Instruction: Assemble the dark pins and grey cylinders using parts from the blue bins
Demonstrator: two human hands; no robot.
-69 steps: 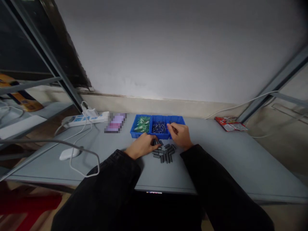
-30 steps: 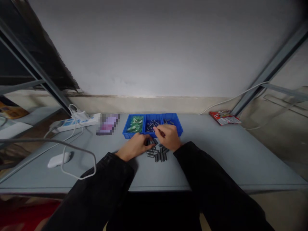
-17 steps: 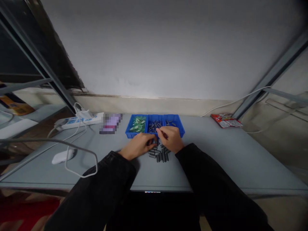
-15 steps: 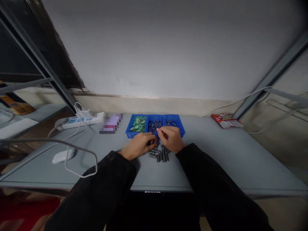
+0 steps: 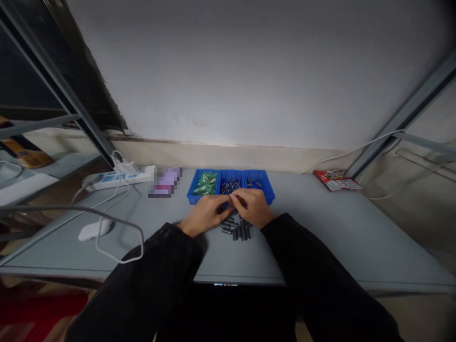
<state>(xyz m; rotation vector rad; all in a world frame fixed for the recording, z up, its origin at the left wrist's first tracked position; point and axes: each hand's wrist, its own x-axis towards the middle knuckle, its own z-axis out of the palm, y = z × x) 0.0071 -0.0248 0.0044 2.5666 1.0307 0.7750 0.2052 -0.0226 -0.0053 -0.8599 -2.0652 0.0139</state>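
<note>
My left hand and my right hand meet fingertip to fingertip just in front of the blue bins. Both are closed in a pinch, and whatever sits between the fingers is too small or hidden to name. Below them on the table lie several dark grey cylinders, partly covered by my hands. Behind stand three joined blue bins: the left bin holds green and pale pieces, the middle one small shiny metal pins, and the right bin a few dark pieces.
On the grey table, a white power strip with plugs and a phone-like purple item stand at the left. A white mouse and a looping cable lie nearer. At the right is a red packet.
My left fingers have moved up from near the cylinders to meet my right fingertips. The right hand has shifted only slightly. The bins and cylinders look unchanged.
</note>
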